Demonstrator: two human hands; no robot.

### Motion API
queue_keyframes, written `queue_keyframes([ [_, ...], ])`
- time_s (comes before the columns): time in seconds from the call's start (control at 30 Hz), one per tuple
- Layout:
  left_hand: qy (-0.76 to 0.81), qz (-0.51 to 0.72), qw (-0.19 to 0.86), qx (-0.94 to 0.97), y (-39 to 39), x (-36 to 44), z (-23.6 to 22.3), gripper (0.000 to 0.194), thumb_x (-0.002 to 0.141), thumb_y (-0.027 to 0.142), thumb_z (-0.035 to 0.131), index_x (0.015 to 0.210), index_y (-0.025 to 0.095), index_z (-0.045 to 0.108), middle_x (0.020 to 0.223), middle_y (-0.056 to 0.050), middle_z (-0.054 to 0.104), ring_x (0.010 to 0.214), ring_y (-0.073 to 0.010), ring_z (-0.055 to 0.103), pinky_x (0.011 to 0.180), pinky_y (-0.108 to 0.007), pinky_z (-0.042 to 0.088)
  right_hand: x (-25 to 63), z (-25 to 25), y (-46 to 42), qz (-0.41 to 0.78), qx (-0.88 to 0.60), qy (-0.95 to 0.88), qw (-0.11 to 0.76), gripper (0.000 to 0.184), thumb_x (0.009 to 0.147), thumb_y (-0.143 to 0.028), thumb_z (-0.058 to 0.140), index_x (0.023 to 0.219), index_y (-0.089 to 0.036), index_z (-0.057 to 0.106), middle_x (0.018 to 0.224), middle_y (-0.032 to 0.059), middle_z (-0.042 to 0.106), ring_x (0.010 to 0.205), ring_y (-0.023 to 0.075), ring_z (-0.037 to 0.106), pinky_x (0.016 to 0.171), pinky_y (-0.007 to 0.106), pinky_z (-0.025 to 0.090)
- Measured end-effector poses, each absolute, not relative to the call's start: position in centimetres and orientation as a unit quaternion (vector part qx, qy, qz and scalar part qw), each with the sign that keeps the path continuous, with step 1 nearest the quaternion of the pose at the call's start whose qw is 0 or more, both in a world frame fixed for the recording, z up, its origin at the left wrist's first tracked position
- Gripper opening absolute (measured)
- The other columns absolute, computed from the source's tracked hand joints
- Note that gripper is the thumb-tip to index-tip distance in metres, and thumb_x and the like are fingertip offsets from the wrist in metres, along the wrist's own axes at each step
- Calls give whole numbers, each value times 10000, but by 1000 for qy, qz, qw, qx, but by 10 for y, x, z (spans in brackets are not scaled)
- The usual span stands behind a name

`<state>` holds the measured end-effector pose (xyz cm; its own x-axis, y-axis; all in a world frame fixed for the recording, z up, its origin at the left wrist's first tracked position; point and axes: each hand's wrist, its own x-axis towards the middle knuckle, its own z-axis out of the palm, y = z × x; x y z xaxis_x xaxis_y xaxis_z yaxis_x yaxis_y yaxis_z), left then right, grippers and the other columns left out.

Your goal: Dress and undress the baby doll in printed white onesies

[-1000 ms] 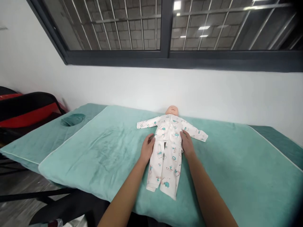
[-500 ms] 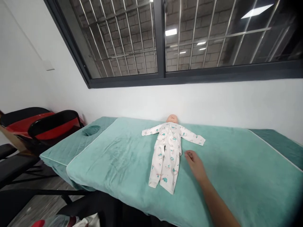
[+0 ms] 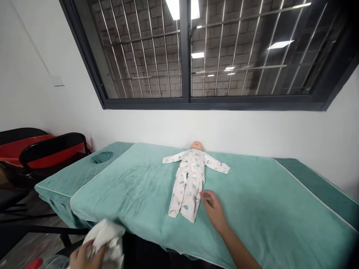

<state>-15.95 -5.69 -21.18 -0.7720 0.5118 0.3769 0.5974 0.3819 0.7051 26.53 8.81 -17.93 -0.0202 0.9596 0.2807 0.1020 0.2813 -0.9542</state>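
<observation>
A baby doll (image 3: 196, 145) lies on its back on the bed, dressed in a white printed long-sleeved top (image 3: 193, 160). Below it are matching white trousers (image 3: 192, 192), legs pointing toward me. My right hand (image 3: 213, 208) hovers at the side of the trouser leg, fingers loosely bent and apart; whether the fingertips touch the fabric I cannot tell. At the lower left, my left hand (image 3: 86, 257) grips a crumpled white cloth (image 3: 105, 237), blurred by motion, beside the bed's front edge.
A teal cover (image 3: 134, 198) spreads over the bed, which has a round face hole (image 3: 102, 157) at its left end. Black and red folding chairs (image 3: 56, 151) stand at the left. A barred window (image 3: 185, 56) is in the wall behind. A red-topped item (image 3: 34, 263) lies at the bottom left.
My left hand has come into view and lifted the white cloth from the lower left. My right hand has shifted closer to the trouser leg. The view has moved slightly.
</observation>
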Motion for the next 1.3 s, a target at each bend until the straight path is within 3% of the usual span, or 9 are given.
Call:
queue_keyframes([
  [0.13, -733, -562, 53, -379, -5, -90, -143, 502, 569, 511, 663, 973, 233, 557, 1018, -40, 583, 1088, -337, 550, 992, -519, 427, 226, -133, 77, 459, -326, -674, 478, 709, 779, -498, 702, 1420, -422, 410, 1479, 23, 454, 1387, 297, 412, 1072, 530, 442],
  [0.23, -689, -636, -85, -338, 28, -23, -90, 553, 629, 417, 687, 1122, 207, 547, 1005, -34, 606, 957, -262, 596, 887, -427, 478, 205, -95, 84, 438, -280, -744, 420, 1149, 641, -434, 844, 1549, -373, 141, 1631, 44, 167, 1493, 290, 202, 1177, 512, 299],
  [0.3, -606, -683, -192, -360, 42, 17, -60, 508, 649, 351, 697, 1120, 219, 562, 983, -19, 632, 855, -209, 611, 780, -335, 497, 200, -75, 92, 413, -251, -771, 415, 1266, 586, -403, 883, 1565, -335, 84, 1637, 69, 134, 1501, 293, 172, 1204, 491, 239],
  [0.53, -335, -672, -476, -458, 57, 83, -1, 447, 738, 362, 700, 1158, 234, 615, 1024, -31, 699, 924, -238, 668, 749, -291, 515, 213, -28, 101, 428, -243, -709, 504, 890, 616, -430, 844, 1405, -239, 479, 1387, 78, 561, 1321, 272, 485, 1171, 426, 317],
  [0.8, -356, -648, -351, -575, 58, 86, -31, 528, 815, 342, 684, 1324, 282, 554, 1450, -62, 500, 1361, -263, 439, 1115, -375, 366, 250, 21, 103, 420, -271, -584, 639, 496, 757, -555, 680, 1133, -232, 658, 1147, 54, 702, 1148, 255, 607, 1026, 410, 481],
  [0.93, -434, -561, -398, -582, 70, 88, -75, 526, 720, 362, 765, 1209, 221, 630, 1272, -89, 626, 1223, -278, 549, 1047, -387, 410, 270, 36, 125, 470, -264, -470, 699, 459, 766, -541, 654, 1130, -262, 638, 1175, 29, 692, 1151, 236, 613, 980, 418, 522],
  [1.03, -414, -556, -501, -518, 79, 93, -89, 318, 757, 394, 702, 986, 175, 677, 917, -49, 708, 860, -220, 657, 795, -330, 501, 278, 38, 132, 485, -283, -486, 670, 483, 665, -373, 784, 1113, -261, 642, 1140, 15, 705, 1148, 234, 621, 970, 411, 536],
  [1.1, -386, -600, -539, -449, 83, 98, -83, 299, 735, 353, 705, 977, 187, 650, 865, -15, 701, 750, -172, 646, 696, -280, 489, 280, 29, 129, 503, -279, -511, 639, 481, 647, -341, 800, 1097, -248, 659, 1084, 16, 721, 1141, 244, 631, 983, 422, 529],
  [1.3, -286, -654, -583, -389, 92, 115, -40, 381, 756, 361, 688, 1100, 222, 603, 1063, -37, 716, 952, -208, 685, 857, -337, 510, 275, -11, 108, 599, -291, -572, 479, 459, 671, -408, 803, 1080, -226, 701, 1074, 60, 736, 1132, 278, 639, 986, 468, 510],
])
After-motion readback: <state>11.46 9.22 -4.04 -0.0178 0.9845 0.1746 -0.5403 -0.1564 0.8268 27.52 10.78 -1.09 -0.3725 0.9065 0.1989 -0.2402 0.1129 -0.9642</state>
